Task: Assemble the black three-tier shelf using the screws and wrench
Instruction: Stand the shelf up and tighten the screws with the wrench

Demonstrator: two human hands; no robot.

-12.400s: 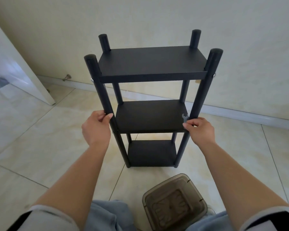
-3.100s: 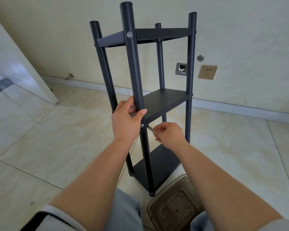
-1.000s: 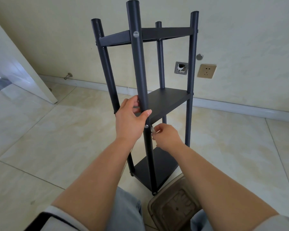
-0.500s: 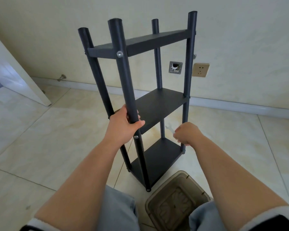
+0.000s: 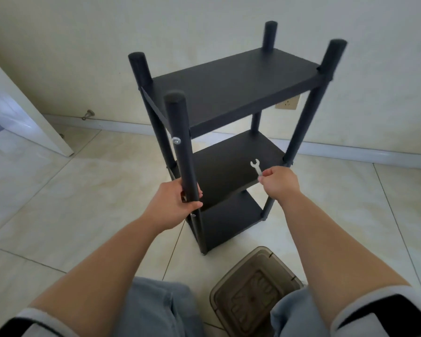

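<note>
The black three-tier shelf (image 5: pixel 229 83) stands upright on the tiled floor, turned at an angle to me. My left hand (image 5: pixel 173 205) grips its near left post just above the middle tier. A silver screw head (image 5: pixel 177 140) shows on that post at the top tier. My right hand (image 5: pixel 280 182) pinches a small silver wrench (image 5: pixel 256 167), its open jaw pointing up, held in front of the middle tier's right end. The wrench touches no screw.
A brown translucent plastic box (image 5: pixel 253 295) sits on the floor between my knees, just in front of the shelf. A white door (image 5: pixel 22 113) leans in at the left. The wall with a socket (image 5: pixel 287 104) stands close behind the shelf.
The shelf has swung round so its long side faces me more. My right hand with the wrench has pulled away from the near post's screw toward the right. My view has risen above the top tier.
</note>
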